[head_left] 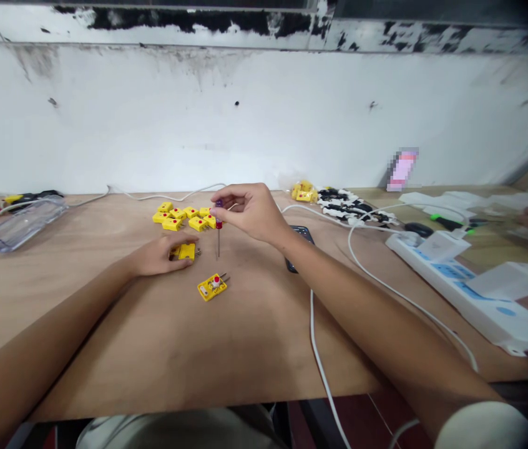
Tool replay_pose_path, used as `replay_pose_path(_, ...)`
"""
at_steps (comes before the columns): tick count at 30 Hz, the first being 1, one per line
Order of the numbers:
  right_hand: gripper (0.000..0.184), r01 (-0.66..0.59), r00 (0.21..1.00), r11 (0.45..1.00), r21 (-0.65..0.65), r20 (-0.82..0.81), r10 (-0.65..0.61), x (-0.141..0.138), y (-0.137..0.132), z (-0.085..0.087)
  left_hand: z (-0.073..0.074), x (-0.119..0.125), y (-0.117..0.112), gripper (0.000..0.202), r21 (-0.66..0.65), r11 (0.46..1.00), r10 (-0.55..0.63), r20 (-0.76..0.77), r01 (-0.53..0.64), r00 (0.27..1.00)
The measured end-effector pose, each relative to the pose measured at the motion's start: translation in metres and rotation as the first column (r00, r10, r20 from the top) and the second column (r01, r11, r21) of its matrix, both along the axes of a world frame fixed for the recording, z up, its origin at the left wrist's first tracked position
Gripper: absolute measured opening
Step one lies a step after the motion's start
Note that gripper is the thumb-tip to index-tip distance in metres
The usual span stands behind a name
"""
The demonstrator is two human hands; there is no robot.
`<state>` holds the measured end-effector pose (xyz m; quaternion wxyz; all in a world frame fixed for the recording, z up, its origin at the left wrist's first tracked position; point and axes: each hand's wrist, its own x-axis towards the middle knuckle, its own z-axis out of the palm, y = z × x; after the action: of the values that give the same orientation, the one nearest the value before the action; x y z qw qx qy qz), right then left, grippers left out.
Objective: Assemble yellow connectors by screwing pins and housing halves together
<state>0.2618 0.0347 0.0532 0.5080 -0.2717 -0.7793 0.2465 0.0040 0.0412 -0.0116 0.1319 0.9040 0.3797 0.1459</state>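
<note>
My right hand (248, 209) grips a small screwdriver (218, 240) by its handle, and the thin shaft points straight down over the table. To its left, my left hand (163, 254) is closed around a yellow plug piece (185, 251) on the tabletop, partly hidden by the fingers. Metal bits show at that piece's right end. Nearer to me lies an opened yellow plug half (206, 290) with a red-and-white part in it and metal pins at one end. Behind my left hand sits a group of several yellow plugs (170, 219) with red dots.
A clear plastic bottle (25, 227) lies at the left. On the right are a black phone-like device (302, 234), a white power strip (460, 287), white cables (315, 337), black-and-white parts (346, 202) and bagged yellow pieces (304, 191). A pixelated phone (403, 169) leans against the wall.
</note>
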Motion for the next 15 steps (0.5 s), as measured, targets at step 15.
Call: replay_pose_path(15, 0.019, -0.036, 0.999, 0.999, -0.012, 0.031, 0.036, -0.003, -0.007, 0.005, 0.010, -0.033, 0.009, 0.064, -0.099, 0.992, 0.072, -0.053, -0.077, 0.996)
